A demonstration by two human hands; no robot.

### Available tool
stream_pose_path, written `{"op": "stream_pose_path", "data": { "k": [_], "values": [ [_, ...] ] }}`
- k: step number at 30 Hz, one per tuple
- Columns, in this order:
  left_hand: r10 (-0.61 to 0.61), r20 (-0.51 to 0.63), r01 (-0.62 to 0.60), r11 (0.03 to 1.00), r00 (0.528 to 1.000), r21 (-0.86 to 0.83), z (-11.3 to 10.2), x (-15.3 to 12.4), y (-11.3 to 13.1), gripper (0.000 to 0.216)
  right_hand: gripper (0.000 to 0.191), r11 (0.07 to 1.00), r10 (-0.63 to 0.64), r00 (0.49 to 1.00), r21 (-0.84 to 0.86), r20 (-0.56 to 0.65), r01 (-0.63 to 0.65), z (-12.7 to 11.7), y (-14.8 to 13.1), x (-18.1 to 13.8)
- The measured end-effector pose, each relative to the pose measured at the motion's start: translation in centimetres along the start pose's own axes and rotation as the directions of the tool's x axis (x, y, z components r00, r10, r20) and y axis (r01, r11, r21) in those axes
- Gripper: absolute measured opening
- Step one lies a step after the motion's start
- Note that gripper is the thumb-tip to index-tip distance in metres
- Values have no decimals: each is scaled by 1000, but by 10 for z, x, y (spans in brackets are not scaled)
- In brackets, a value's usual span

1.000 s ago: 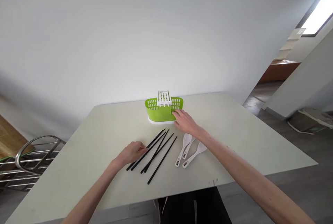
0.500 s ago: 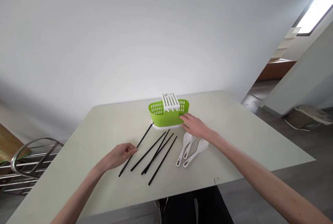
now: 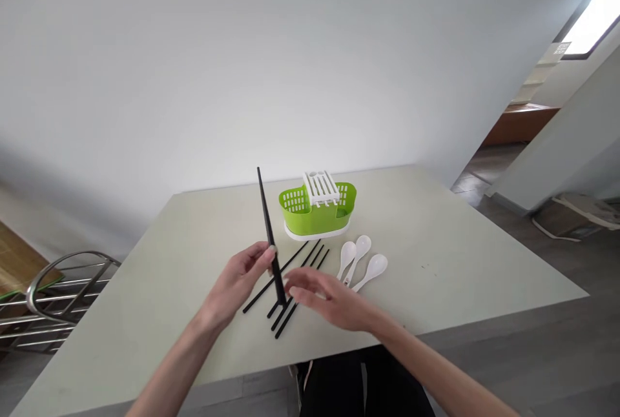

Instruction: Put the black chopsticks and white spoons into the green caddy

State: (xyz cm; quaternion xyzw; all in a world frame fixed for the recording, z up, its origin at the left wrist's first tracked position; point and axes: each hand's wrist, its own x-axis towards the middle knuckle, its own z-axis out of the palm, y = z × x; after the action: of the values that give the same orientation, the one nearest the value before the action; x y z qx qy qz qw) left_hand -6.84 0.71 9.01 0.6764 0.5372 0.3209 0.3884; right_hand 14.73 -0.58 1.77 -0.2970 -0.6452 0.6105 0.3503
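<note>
My left hand (image 3: 245,280) pinches a black chopstick (image 3: 266,210) near its middle and holds it up off the table, thin end pointing up. Close to its thick lower end is my right hand (image 3: 327,297), fingers a little curved and apart from the thumb, with nothing seen in its grasp. Below both hands, several more black chopsticks (image 3: 259,295) lie slanted on the table, partly covered by the right hand. Three white spoons (image 3: 376,266) rest just right of them, their handles partly hidden behind that hand.
A green basket (image 3: 310,223) with a white slotted rack (image 3: 321,188) across its top stands at the back of the pale table (image 3: 203,223), before a white wall (image 3: 290,68). Metal tube furniture (image 3: 68,304) is at the left edge.
My left hand has lifted the chopstick from the table and tipped it upright. My right hand has left the basket's right end and come back toward the chopstick's lower end.
</note>
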Motion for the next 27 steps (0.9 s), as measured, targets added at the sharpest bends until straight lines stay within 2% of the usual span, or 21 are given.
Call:
{"op": "stream_pose_path", "data": {
  "k": [2,5,8,11,13,22,27],
  "values": [
    [0,11,1,998,1000,-63,15,1,2,51,49,981,9,997,195,74,-24,16,4,2],
    [-4,3,4,998,1000,-68,19,1,-1,50,55,950,17,1000,312,17,-22,25,15,-1],
    [-15,-93,12,999,996,-39,9,2,-3,48,54,945,52,996,325,-66,-27,25,25,-10],
    [-30,-206,23,999,978,-37,-3,5,0,48,54,950,85,993,306,-80,-56,24,35,-21],
    [-35,-240,28,999,970,-32,-7,7,2,48,55,958,84,993,282,-87,-57,25,39,-25],
    [-11,-193,13,1000,981,9,6,7,8,59,57,962,63,993,271,-100,-34,27,42,-32],
    [-16,-158,17,1000,987,8,4,8,11,58,58,946,87,988,322,-130,-41,27,46,-34]
  ]
}}
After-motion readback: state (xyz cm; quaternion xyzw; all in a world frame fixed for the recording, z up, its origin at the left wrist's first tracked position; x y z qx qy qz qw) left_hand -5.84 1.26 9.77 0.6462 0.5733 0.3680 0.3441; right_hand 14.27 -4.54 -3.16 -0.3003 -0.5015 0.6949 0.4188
